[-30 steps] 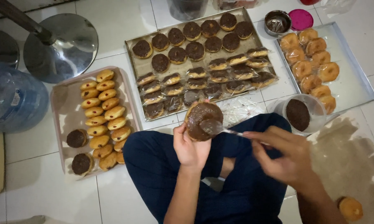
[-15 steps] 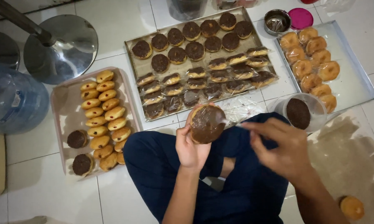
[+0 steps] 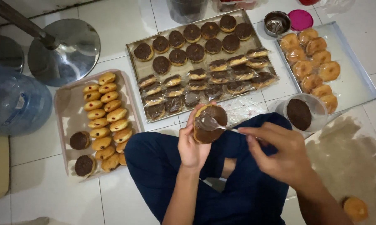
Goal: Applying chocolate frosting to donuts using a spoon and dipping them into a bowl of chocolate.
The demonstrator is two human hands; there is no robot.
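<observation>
- Left hand [image 3: 193,148] cups a donut [image 3: 208,124] from below, fingers curled round its edge, palm up, above the lap.
- Right hand [image 3: 281,156] pinches a spoon [image 3: 215,125] by the handle, wrist bent inward.
- Spoon lies nearly level, long axis left to right, bowl pointing left and resting on the donut's top.
- Donut is round, face up, its top coated in glossy brown chocolate, with a pale rim showing.
- Tub [image 3: 301,112] of chocolate sits on the floor just beyond the right knee.
</observation>
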